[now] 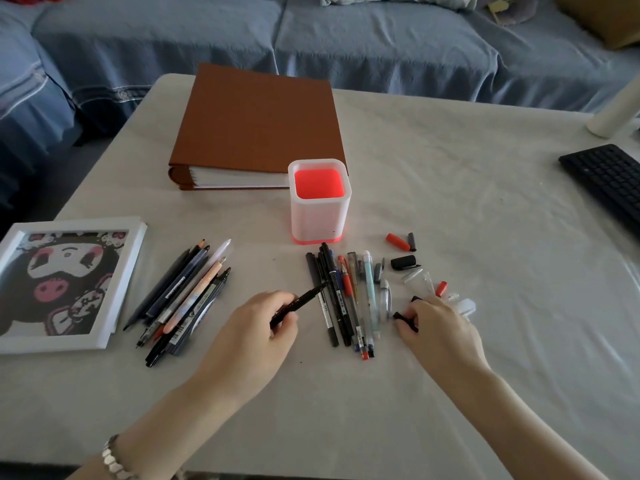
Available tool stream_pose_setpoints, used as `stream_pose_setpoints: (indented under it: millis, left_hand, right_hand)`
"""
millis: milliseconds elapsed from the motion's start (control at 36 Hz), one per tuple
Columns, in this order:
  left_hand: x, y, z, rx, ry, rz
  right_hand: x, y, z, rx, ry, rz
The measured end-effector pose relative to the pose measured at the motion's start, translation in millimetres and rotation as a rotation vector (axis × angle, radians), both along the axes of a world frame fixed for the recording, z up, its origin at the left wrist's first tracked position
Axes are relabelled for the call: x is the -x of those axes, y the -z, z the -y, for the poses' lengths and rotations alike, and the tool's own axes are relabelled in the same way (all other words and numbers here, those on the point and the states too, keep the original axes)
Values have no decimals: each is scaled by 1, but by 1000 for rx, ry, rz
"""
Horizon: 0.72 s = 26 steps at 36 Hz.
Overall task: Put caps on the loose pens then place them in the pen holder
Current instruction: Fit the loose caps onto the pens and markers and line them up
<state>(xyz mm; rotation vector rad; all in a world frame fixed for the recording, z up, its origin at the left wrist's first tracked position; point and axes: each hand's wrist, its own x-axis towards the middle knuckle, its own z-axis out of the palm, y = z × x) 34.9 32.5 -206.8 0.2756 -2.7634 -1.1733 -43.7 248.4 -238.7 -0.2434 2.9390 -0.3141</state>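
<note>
Metal-link bracelet (114, 459) on the left wrist, nearest the camera.

Left hand (256, 327): fingers curled round the rear half of a black pen (304, 299). Its front end is raised and aimed right and away, over the middle bunch of pens (346, 299). Judgement: held this way to present the bare tip to a cap.

Right hand (440, 327): thumb and fingers narrowed to a pinch on a small black cap (403, 318), low at the cloth-covered desk (346, 417), just right of the bunch. Judgement: this cap is meant for that pen. Colour matches; fit cannot be confirmed.

Loose caps (403, 262) in black, red and clear lie scattered right of the bunch, on the right hand's side, which probably explains the split of work.

A second pile of pens (183, 296) is fanned out to the left, beside a white-framed cartoon picture (62, 282). Whether these are capped I cannot tell.

Pen holder (320, 199): white, red inside, upright just beyond the bunch. No pen shows in it, so filing has likely not begun.

Writing: several barrels carry printed labels, all too small to read. No brand legible.

Beyond: brown binder (259, 123) behind the holder, black keyboard (606, 178) far right, blue-covered sofa (207, 36).
</note>
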Motion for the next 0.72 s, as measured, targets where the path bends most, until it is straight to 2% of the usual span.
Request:
stream_pose_setpoints:
  millis: [56,83,222,306,417,556,667,722]
  left_hand:
    - [0,0,1,-14,0,13]
    - [0,0,2,-26,1,17]
    - [-2,-4,0,-87,15,3]
    - [-3,-7,-2,-132,31,24]
    - [-4,-11,-3,-162,41,33]
    - [-5,-13,-2,-173,35,44]
    - [-5,-13,-1,-171,35,58]
    - [-6,-14,-2,-174,35,69]
  right_hand:
    - [2,0,-3,81,16,-29]
    - [2,0,-5,187,27,-43]
    - [-5,-18,-2,919,107,57]
    - [-12,-29,3,1236,88,94]
    - [-20,-38,7,1378,2,30]
    - [-24,-38,9,1472,-24,97]
    - [-27,-33,10,1446,15,195]
    - [-28,-32,13,1404,73,153]
